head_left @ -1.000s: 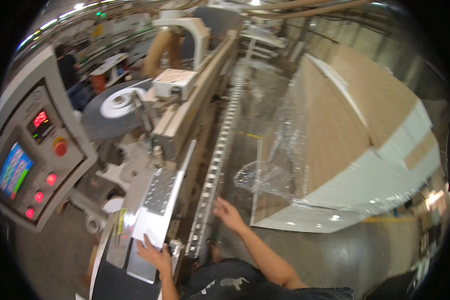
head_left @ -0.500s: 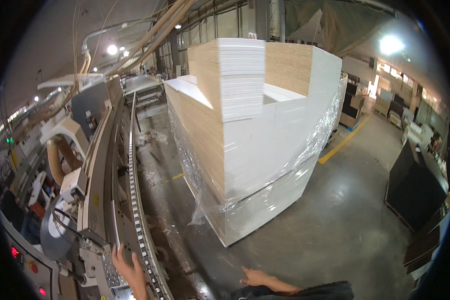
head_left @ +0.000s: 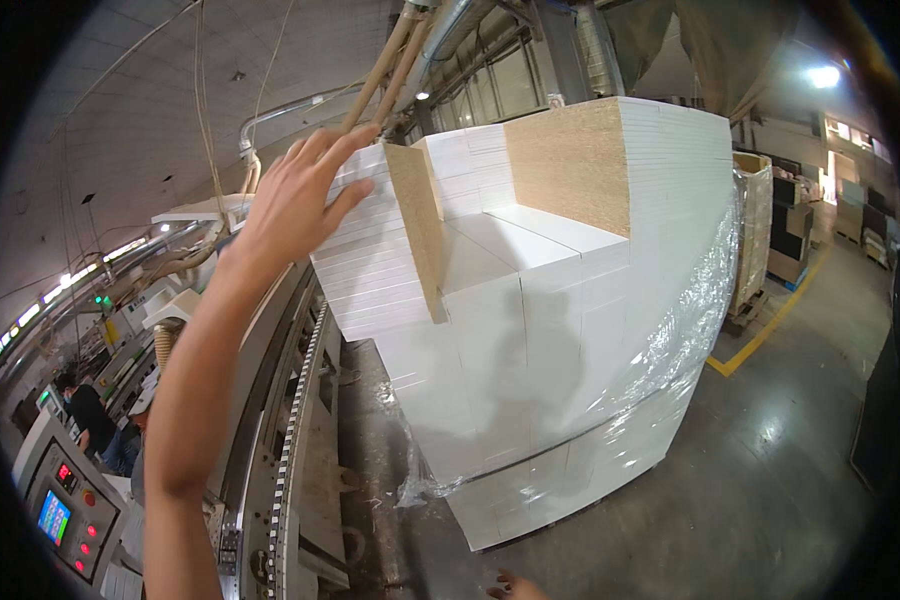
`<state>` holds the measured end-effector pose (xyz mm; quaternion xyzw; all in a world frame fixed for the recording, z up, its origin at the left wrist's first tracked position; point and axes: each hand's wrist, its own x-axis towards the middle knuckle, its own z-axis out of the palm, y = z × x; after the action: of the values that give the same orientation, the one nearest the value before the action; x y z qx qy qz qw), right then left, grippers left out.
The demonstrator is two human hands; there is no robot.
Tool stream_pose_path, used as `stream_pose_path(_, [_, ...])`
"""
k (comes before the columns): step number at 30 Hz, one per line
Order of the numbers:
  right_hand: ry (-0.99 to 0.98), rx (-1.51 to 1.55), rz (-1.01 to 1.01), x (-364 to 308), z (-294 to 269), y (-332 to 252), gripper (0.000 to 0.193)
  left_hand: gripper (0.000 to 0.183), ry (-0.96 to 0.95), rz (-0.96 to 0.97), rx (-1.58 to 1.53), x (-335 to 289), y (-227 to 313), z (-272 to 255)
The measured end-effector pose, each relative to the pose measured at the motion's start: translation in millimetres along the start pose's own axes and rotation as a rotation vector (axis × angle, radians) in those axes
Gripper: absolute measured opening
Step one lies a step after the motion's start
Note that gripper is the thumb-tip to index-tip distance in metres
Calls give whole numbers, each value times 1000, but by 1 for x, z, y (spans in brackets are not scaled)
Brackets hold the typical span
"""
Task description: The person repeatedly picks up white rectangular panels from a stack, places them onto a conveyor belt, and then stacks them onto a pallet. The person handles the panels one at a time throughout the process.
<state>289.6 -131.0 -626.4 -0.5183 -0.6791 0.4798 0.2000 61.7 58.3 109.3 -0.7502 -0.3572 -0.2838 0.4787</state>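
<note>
My left hand (head_left: 305, 190) is raised at the top of the nearest column of white-edged boards (head_left: 375, 250), its fingers stretched and apart over the column's upper left corner. Whether the fingertips touch the top board is hard to make out. This column stands on a tall stack of white panels (head_left: 510, 350) with bare chipboard sides (head_left: 570, 165). Clear plastic wrap (head_left: 670, 350) hangs loosely round the lower stack. Only part of my right hand (head_left: 515, 585) shows at the bottom edge, low in front of the stack, its fingers apart and holding nothing.
A long machine with a chain-like conveyor track (head_left: 295, 420) runs along the left. Its control panel (head_left: 70, 510) has a lit screen and red buttons. Beyond it a person (head_left: 95, 425) in dark clothes works. A yellow floor line (head_left: 760, 335) and more stacked boards (head_left: 790, 230) lie right.
My left hand has risen from beside the machine to the top of the board column. My right hand has dropped nearly out of view. The view has swung left and come closer to the stack.
</note>
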Motion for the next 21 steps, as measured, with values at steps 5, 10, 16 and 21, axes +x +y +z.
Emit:
stream_pose_path(5, [220,44,135,-35,-60,26,61,57,-288,-41,40,47,-9,28])
stream_pose_path(10, [174,88,189,-41,-93,13,79,49,-302,17,89,50,-15,22])
stream_pose_path(16, [126,98,-39,-22,-96,-27,74,34,-289,1,136,51,-15,22])
stream_pose_path(21, [38,67,-210,-2,-105,-111,64,32,-229,90,218,29,-23,-10])
